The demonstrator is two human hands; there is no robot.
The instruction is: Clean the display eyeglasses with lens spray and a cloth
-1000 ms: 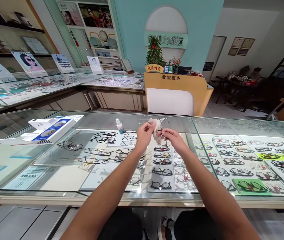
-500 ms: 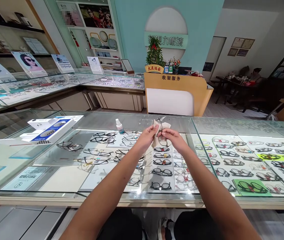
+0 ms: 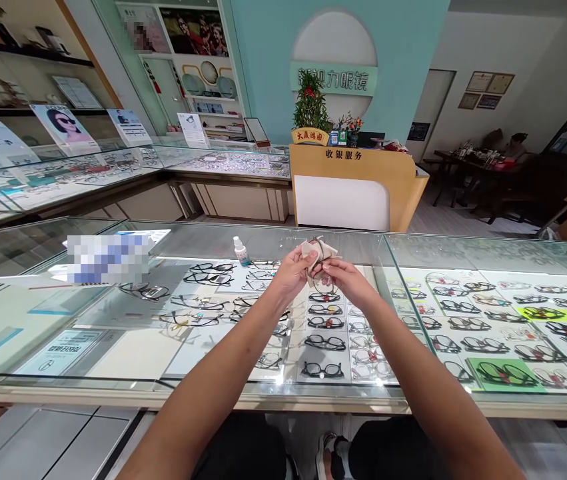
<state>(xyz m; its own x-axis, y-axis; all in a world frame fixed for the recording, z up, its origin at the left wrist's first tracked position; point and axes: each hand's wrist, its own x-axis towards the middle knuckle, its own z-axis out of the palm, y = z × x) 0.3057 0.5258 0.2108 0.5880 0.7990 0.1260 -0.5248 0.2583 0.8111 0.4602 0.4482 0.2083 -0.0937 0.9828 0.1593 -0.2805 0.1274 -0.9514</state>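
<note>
Above the glass counter, my left hand (image 3: 294,268) is closed on a light beige cloth (image 3: 330,251), thumb on top. The cloth is folded around part of a pair of thin-framed glasses (image 3: 319,245). My right hand (image 3: 346,275) pinches the glasses at their right side, its fingertips close to the left fingers. Fingers and cloth hide much of the frame. A small white spray bottle (image 3: 240,251) with a blue lower part stands upright on the glass, left of my hands.
Rows of glasses (image 3: 324,342) lie inside the glass display case (image 3: 283,389) below my arms. An opened white box (image 3: 113,257) sits at the left. Beyond stands a wooden cashier desk (image 3: 403,173); a person sits at a far table.
The cloth and glasses have turned a little between my hands, and the cloth now covers more of the frame. The whole view has shifted slightly.
</note>
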